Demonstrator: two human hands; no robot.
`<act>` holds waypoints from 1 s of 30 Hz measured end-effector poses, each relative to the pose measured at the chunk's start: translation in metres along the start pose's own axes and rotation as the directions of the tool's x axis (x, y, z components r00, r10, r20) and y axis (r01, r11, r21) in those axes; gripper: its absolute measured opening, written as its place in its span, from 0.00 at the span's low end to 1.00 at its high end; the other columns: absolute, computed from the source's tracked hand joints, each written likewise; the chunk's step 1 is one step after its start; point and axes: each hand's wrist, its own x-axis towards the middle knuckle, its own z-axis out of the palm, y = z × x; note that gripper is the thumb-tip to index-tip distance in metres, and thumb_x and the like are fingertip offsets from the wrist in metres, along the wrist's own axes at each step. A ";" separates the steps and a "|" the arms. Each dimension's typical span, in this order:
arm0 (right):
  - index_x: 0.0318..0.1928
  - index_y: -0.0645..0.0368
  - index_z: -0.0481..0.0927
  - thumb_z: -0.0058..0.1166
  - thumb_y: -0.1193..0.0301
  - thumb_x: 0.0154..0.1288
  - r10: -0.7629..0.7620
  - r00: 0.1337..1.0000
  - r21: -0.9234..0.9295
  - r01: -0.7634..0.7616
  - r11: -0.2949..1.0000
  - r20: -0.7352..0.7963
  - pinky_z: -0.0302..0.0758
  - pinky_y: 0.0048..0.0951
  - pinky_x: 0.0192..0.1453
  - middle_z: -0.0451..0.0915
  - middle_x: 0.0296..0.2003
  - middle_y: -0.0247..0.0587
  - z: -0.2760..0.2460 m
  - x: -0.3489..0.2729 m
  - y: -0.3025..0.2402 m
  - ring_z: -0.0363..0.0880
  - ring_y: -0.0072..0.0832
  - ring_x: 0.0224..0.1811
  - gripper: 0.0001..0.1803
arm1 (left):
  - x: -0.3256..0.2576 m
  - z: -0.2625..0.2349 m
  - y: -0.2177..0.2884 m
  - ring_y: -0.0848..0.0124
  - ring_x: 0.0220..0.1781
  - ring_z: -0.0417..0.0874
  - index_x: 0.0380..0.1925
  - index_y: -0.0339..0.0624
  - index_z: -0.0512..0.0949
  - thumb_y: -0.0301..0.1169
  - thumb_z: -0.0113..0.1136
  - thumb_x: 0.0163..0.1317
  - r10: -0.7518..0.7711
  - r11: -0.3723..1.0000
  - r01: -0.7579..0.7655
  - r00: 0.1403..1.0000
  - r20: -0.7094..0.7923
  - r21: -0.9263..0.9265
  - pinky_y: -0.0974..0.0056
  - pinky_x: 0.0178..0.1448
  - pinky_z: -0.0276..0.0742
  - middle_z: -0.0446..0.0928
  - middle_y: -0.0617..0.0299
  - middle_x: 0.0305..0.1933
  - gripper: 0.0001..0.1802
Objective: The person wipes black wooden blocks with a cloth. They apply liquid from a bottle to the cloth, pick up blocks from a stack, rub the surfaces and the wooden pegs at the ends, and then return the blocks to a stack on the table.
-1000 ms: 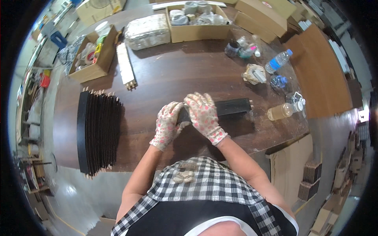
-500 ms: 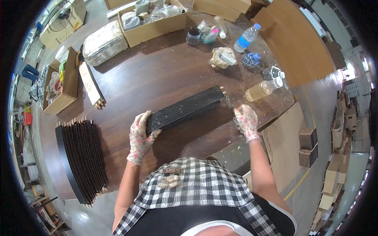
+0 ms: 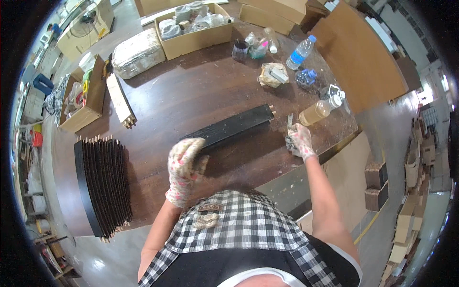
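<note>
While left hand [image 3: 184, 162] grips black panel [image 3: 229, 128], right hand [image 3: 300, 141] clutches tool [image 3: 289, 125]

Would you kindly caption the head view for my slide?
Gloved left hand steadies a black panel on the table; right hand grips a small tool.

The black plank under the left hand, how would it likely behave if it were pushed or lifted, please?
The black plank looks straight and flat, so probably stiff and apt to slide, not roll. Its dowels might snag. The left hand holds only one end, so lifting there may tip it.
</note>
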 end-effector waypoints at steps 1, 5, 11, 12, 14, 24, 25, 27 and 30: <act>0.38 0.64 0.79 0.55 0.74 0.62 -0.058 0.998 0.127 0.052 0.991 0.039 0.78 0.29 0.37 0.82 0.27 0.41 -0.001 -0.008 0.000 0.82 0.28 0.30 0.07 | 0.002 -0.001 0.009 0.58 0.53 0.80 0.52 0.39 0.78 0.26 0.66 0.57 -0.056 0.995 0.058 0.998 0.020 -0.080 0.57 0.58 0.75 0.80 0.54 0.50 0.20; 0.41 0.64 0.79 0.55 0.75 0.64 -0.490 0.839 0.157 0.464 0.872 0.239 0.78 0.24 0.32 0.82 0.28 0.37 0.013 -0.069 -0.042 0.82 0.22 0.31 0.07 | 0.006 0.018 0.028 0.73 0.41 0.81 0.59 0.37 0.73 0.33 0.64 0.63 -0.401 0.743 0.453 0.891 0.215 -0.492 0.69 0.43 0.78 0.81 0.58 0.47 0.26; 0.40 0.67 0.79 0.60 0.73 0.62 -0.712 0.609 0.194 0.696 0.691 0.351 0.77 0.26 0.39 0.82 0.31 0.36 0.062 -0.134 -0.080 0.79 0.20 0.34 0.10 | 0.013 0.035 0.044 0.81 0.35 0.78 0.45 0.35 0.78 0.29 0.62 0.65 -0.493 -0.013 0.604 0.690 0.530 -0.797 0.73 0.39 0.76 0.80 0.66 0.37 0.11; 0.40 0.66 0.79 0.60 0.73 0.62 -0.697 0.637 0.248 0.654 0.715 0.331 0.76 0.25 0.39 0.82 0.31 0.35 0.067 -0.135 -0.081 0.78 0.19 0.34 0.10 | 0.011 0.032 0.043 0.79 0.37 0.79 0.46 0.36 0.78 0.29 0.62 0.65 -0.503 -0.095 0.572 0.679 0.535 -0.815 0.72 0.41 0.77 0.80 0.65 0.38 0.12; 0.40 0.65 0.80 0.60 0.73 0.62 -0.595 0.722 0.270 0.530 0.804 0.353 0.76 0.23 0.39 0.82 0.31 0.35 0.070 -0.142 -0.092 0.78 0.17 0.34 0.09 | 0.001 0.031 0.027 0.76 0.40 0.79 0.47 0.36 0.77 0.31 0.62 0.65 -0.488 0.285 0.543 0.791 0.369 -0.790 0.71 0.44 0.78 0.80 0.63 0.41 0.14; 0.33 0.53 0.81 0.52 0.62 0.66 -0.762 0.640 -0.694 0.593 0.408 0.099 0.78 0.40 0.32 0.83 0.27 0.48 0.067 -0.035 -0.111 0.83 0.43 0.27 0.10 | -0.040 0.023 -0.072 0.63 0.56 0.79 0.74 0.47 0.51 0.29 0.76 0.48 -0.418 0.710 0.446 0.890 0.184 -0.544 0.60 0.57 0.81 0.71 0.53 0.62 0.56; 0.31 0.52 0.80 0.52 0.63 0.66 -0.784 0.610 -0.711 0.602 0.363 0.115 0.78 0.41 0.31 0.82 0.26 0.47 0.081 -0.042 -0.114 0.83 0.42 0.28 0.10 | -0.041 0.027 -0.073 0.65 0.51 0.82 0.74 0.50 0.49 0.21 0.74 0.46 -0.390 0.724 0.399 0.910 0.143 -0.563 0.62 0.54 0.83 0.73 0.54 0.61 0.58; 0.29 0.51 0.78 0.51 0.64 0.65 -0.820 0.539 -0.679 0.677 0.284 0.194 0.78 0.41 0.30 0.81 0.24 0.45 0.118 -0.071 -0.121 0.83 0.42 0.27 0.09 | -0.040 0.027 -0.068 0.65 0.52 0.82 0.75 0.50 0.47 0.21 0.74 0.46 -0.433 0.668 0.441 0.886 0.169 -0.599 0.62 0.54 0.83 0.73 0.54 0.61 0.59; 0.27 0.51 0.76 0.50 0.65 0.64 -0.865 0.415 -0.517 0.825 0.227 0.283 0.77 0.41 0.28 0.80 0.21 0.43 0.159 -0.112 -0.140 0.82 0.41 0.24 0.09 | -0.044 0.030 -0.071 0.66 0.52 0.82 0.75 0.50 0.45 0.21 0.74 0.46 -0.511 0.513 0.518 0.825 0.241 -0.684 0.62 0.53 0.83 0.73 0.53 0.60 0.60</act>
